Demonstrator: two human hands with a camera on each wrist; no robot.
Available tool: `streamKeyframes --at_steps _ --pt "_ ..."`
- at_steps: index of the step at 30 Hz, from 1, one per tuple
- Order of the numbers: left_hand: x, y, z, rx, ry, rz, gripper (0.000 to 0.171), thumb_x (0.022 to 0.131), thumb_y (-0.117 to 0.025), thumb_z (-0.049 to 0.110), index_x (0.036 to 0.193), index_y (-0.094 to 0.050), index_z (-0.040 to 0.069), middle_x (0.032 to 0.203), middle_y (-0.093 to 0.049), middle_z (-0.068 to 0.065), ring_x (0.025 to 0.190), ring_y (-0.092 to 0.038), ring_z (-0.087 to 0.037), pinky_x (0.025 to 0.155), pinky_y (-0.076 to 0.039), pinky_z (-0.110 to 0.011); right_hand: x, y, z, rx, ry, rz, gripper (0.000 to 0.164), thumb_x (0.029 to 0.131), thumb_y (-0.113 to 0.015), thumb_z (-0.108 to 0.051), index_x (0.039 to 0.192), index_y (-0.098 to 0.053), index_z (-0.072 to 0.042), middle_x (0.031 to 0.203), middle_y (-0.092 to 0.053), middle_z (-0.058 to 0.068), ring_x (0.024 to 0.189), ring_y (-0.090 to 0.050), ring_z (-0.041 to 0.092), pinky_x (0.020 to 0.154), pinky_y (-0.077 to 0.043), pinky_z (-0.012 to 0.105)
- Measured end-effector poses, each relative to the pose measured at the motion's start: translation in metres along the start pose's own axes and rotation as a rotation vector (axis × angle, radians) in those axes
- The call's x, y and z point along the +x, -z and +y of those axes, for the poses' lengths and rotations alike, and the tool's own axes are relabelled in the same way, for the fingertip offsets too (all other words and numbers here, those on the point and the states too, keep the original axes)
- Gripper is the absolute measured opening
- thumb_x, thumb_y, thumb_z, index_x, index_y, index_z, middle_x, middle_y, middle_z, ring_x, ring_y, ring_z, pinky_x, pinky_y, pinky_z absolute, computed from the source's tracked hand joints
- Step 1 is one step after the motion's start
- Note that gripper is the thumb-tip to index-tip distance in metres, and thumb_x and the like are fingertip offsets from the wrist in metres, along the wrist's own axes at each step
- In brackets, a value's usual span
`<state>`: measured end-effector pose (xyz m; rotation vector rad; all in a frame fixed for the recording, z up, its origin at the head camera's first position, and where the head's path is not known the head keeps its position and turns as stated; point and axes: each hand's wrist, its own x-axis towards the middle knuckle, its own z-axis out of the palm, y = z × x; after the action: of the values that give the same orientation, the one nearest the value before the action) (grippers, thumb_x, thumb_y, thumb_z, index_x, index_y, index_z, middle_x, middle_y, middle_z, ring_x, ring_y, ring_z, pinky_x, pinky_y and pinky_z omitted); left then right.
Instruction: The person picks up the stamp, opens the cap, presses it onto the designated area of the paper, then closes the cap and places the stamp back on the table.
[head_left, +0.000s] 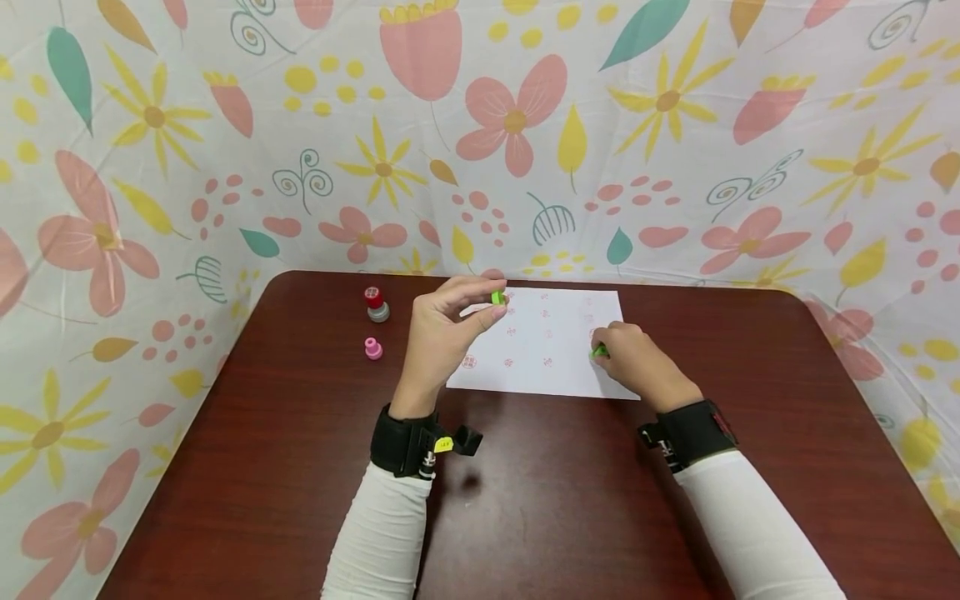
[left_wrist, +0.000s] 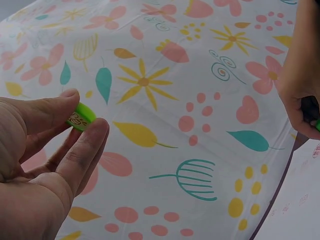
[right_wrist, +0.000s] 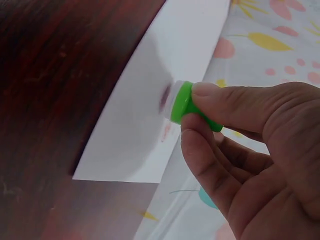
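Note:
My left hand (head_left: 450, 321) pinches a small bright-green cap (left_wrist: 80, 117) between thumb and fingertips, held up above the far left part of a white sheet of paper (head_left: 570, 375). The cap's face carries a printed design. Near the sheet's right side, my right hand (head_left: 637, 360) holds a green stamp (right_wrist: 185, 102) between thumb and fingers. Its pale end points at the paper, with a dark patch at the tip; whether it touches the sheet I cannot tell. Rows of small red stamp prints (head_left: 547, 362) mark the paper.
Left of the paper stand a red and grey stamp (head_left: 377, 306) and, nearer, a small pink stamp (head_left: 373, 348). Everything rests on a dark reddish-brown table (head_left: 300, 467). A flower-patterned cloth (head_left: 480, 150) hangs behind the table and along its sides.

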<state>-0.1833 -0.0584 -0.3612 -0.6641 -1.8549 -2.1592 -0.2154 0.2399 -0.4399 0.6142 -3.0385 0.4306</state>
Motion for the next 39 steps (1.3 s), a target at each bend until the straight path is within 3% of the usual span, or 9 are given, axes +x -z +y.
streamKeyframes --at_steps 10,17,24,29,34,39 --pt "0.000 -0.001 -0.001 0.006 -0.001 -0.003 0.027 0.088 -0.077 -0.005 0.116 -0.075 -0.007 0.121 -0.070 -0.016 0.099 -0.072 -0.022 0.088 -0.063 -0.042 0.002 -0.003 0.001 -0.037 0.036 -0.004 0.007 0.087 -0.075 0.006 0.092 -0.071 0.002 0.083 -0.066 0.014 0.078 -0.066 0.027 0.069 -0.058 0.040" --pt "0.000 -0.002 0.000 0.020 -0.007 -0.009 0.028 0.088 -0.078 -0.005 0.116 -0.075 -0.005 0.121 -0.070 -0.015 0.098 -0.072 -0.022 0.088 -0.063 -0.041 0.005 -0.005 0.000 -0.044 0.009 -0.011 0.005 0.087 -0.074 0.006 0.088 -0.071 0.002 0.081 -0.065 0.014 0.076 -0.063 0.026 0.067 -0.057 0.039" --pt "-0.002 -0.004 -0.002 0.046 -0.013 -0.013 0.027 0.088 -0.078 -0.003 0.115 -0.076 -0.004 0.120 -0.070 -0.013 0.099 -0.071 -0.022 0.086 -0.063 -0.038 -0.001 -0.014 0.003 -0.029 0.017 0.064 0.014 0.089 -0.065 0.010 0.081 -0.064 -0.001 0.071 -0.053 0.010 0.066 -0.049 0.021 0.060 -0.044 0.032" --pt "-0.004 -0.005 0.001 0.057 0.005 -0.019 0.027 0.089 -0.079 -0.001 0.116 -0.077 -0.003 0.121 -0.070 -0.012 0.101 -0.072 -0.023 0.087 -0.063 -0.035 -0.002 -0.017 0.004 -0.042 0.019 0.073 0.016 0.089 -0.064 0.011 0.080 -0.063 -0.002 0.069 -0.049 0.009 0.065 -0.045 0.020 0.059 -0.042 0.031" --pt "-0.003 -0.007 0.002 0.064 0.008 -0.021 0.027 0.089 -0.079 0.001 0.116 -0.077 -0.001 0.121 -0.070 -0.011 0.106 -0.071 -0.022 0.087 -0.063 -0.035 -0.003 -0.014 0.003 -0.048 0.011 0.049 0.015 0.090 -0.066 0.009 0.081 -0.063 -0.002 0.071 -0.051 0.009 0.066 -0.046 0.020 0.059 -0.042 0.031" --pt "-0.003 -0.008 0.002 0.057 0.008 -0.026 0.029 0.088 -0.079 -0.001 0.116 -0.077 -0.002 0.119 -0.070 -0.013 0.101 -0.072 -0.021 0.086 -0.063 -0.036 -0.001 -0.009 0.002 -0.050 0.009 0.011 0.009 0.089 -0.073 0.007 0.087 -0.068 -0.001 0.077 -0.058 0.011 0.070 -0.058 0.021 0.062 -0.052 0.033"
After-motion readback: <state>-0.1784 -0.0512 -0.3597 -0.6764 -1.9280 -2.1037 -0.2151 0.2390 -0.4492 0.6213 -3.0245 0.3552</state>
